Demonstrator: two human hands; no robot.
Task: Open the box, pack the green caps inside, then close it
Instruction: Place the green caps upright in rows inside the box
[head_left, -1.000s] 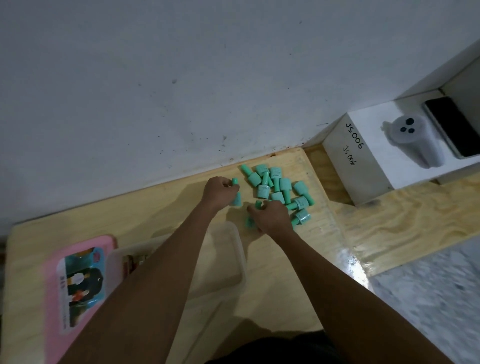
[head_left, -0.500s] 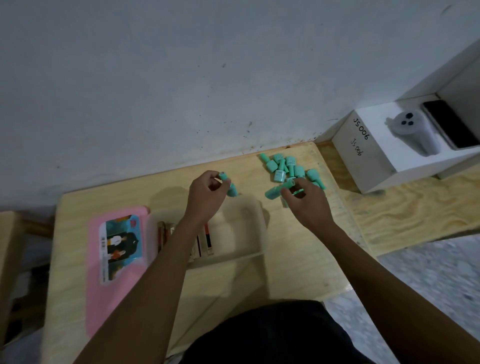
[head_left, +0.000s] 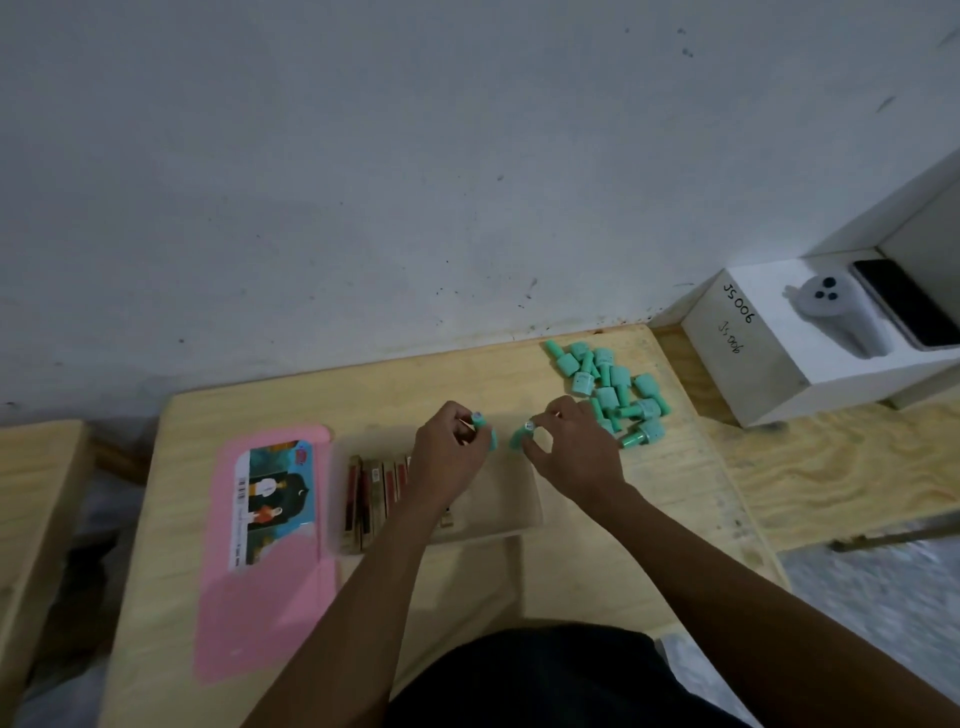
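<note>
Pink lid lies flat on the tabletop, far left of both hands, picture label up. Clear box sits just right of it, open, directly under the hands; a row of dark red and gold sticks fills its left end. Left hand is over the box, fingers closed around one green cap. Right hand is over the box's right edge, fingertips pinching another green cap. The two held caps are near each other, not touching. Loose pile of green caps sits on the tabletop just beyond and right of the right hand. White carton stands further right, off the tabletop.
</note>
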